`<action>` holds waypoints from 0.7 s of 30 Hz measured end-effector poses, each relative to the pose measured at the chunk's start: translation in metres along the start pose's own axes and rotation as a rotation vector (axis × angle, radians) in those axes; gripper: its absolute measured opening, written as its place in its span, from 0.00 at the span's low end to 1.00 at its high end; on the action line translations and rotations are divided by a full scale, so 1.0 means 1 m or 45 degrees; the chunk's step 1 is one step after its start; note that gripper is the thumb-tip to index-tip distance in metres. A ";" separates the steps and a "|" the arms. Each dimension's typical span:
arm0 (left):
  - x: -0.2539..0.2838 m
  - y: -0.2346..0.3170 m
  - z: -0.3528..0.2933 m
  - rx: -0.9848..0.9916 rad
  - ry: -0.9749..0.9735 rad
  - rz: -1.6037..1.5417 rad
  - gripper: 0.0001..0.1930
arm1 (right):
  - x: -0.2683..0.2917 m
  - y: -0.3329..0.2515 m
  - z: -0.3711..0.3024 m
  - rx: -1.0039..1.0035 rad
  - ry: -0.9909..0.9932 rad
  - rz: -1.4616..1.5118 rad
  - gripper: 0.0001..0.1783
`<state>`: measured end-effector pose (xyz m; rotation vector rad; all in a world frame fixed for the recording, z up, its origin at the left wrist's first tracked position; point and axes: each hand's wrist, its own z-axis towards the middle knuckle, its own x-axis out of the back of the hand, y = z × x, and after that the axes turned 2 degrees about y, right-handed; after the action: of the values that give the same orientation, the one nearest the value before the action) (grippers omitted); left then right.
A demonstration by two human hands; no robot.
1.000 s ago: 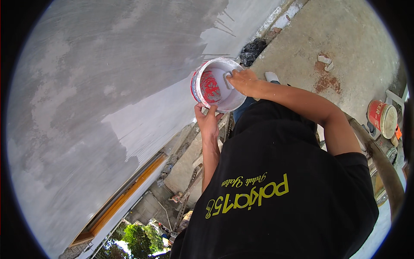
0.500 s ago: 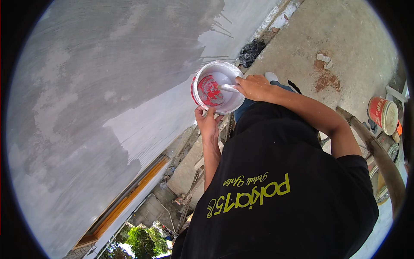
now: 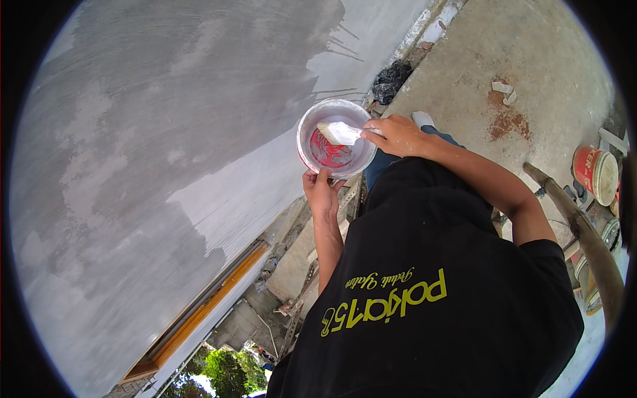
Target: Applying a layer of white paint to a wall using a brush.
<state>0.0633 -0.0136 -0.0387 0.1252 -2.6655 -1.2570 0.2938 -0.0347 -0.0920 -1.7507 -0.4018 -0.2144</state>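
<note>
Grey wall (image 3: pixel 166 132) fills the left of the view, part coated white, part bare and mottled. Left hand (image 3: pixel 322 192) grips the near rim of a small round paint tub (image 3: pixel 336 138), held up close beside the wall; white paint lies in it over a red bottom. Right hand (image 3: pixel 398 134) is closed around the handle of a paintbrush (image 3: pixel 342 132), its white-loaded bristles inside the tub. Far right, a red paint bucket (image 3: pixel 595 172) stands on the concrete floor (image 3: pixel 531 60).

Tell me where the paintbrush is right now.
In the head view, upper middle: the paintbrush is in the right hand, bristles inside the small bucket that the left hand supports from below.
</note>
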 end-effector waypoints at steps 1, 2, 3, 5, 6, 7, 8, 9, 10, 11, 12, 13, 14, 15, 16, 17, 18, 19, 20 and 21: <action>0.001 0.000 0.000 0.021 0.009 -0.023 0.14 | 0.003 -0.003 0.000 -0.005 0.004 0.074 0.19; 0.002 -0.001 0.000 0.042 0.019 -0.046 0.13 | 0.002 -0.003 0.001 -0.003 0.005 0.082 0.19; 0.004 -0.001 -0.001 0.040 0.024 -0.036 0.13 | 0.002 -0.003 0.000 0.012 0.005 0.081 0.18; 0.007 -0.003 -0.002 0.020 0.026 -0.030 0.13 | -0.002 0.002 0.000 0.026 0.009 0.091 0.17; 0.007 -0.003 -0.002 0.020 0.027 -0.017 0.13 | -0.003 0.006 0.001 0.029 0.009 0.004 0.17; 0.007 -0.003 -0.002 0.025 0.033 -0.022 0.13 | -0.006 0.009 0.002 0.032 0.010 -0.085 0.16; 0.008 -0.002 -0.002 0.030 0.038 -0.028 0.13 | -0.009 0.012 0.000 0.027 0.015 -0.074 0.16; 0.008 -0.002 -0.002 0.031 0.037 -0.019 0.13 | -0.009 0.012 -0.002 0.034 0.038 -0.040 0.15; 0.008 -0.001 -0.002 0.042 0.058 -0.007 0.13 | -0.010 0.013 -0.003 0.039 0.061 -0.008 0.15; 0.007 0.000 -0.001 0.053 0.079 0.004 0.14 | -0.010 0.014 -0.001 0.034 0.065 -0.003 0.15; 0.009 0.000 0.000 0.058 0.079 0.010 0.14 | -0.009 0.016 0.001 0.067 0.048 -0.099 0.15; 0.010 0.000 0.001 0.062 0.080 0.008 0.14 | -0.010 0.017 0.001 0.100 0.030 -0.196 0.14; 0.011 0.001 0.002 0.066 0.080 0.005 0.14 | -0.011 0.017 0.000 0.093 0.029 -0.193 0.14; 0.011 0.002 0.003 0.071 0.080 0.009 0.14 | -0.011 0.017 -0.001 0.098 0.059 -0.184 0.14; 0.010 0.002 0.003 0.068 0.080 0.015 0.13 | -0.011 0.017 -0.001 0.103 0.088 -0.176 0.14; 0.009 0.003 0.004 0.064 0.080 0.021 0.13 | -0.011 0.018 -0.001 0.098 0.086 -0.175 0.14; 0.009 0.003 0.005 0.068 0.080 0.020 0.13 | -0.009 0.019 0.000 0.068 0.038 -0.204 0.15; 0.009 0.003 0.007 0.064 0.070 0.025 0.13 | -0.008 0.019 0.001 0.037 -0.011 -0.233 0.17; 0.009 0.003 0.008 0.061 0.060 0.030 0.13 | -0.007 0.019 0.001 0.035 -0.013 -0.235 0.17; 0.009 0.002 0.009 0.065 0.063 0.027 0.13 | -0.008 0.019 -0.001 0.007 0.005 -0.221 0.17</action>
<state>0.0530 -0.0069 -0.0416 0.1331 -2.6509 -1.1642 0.2935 -0.0397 -0.1119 -1.7101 -0.5516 -0.3404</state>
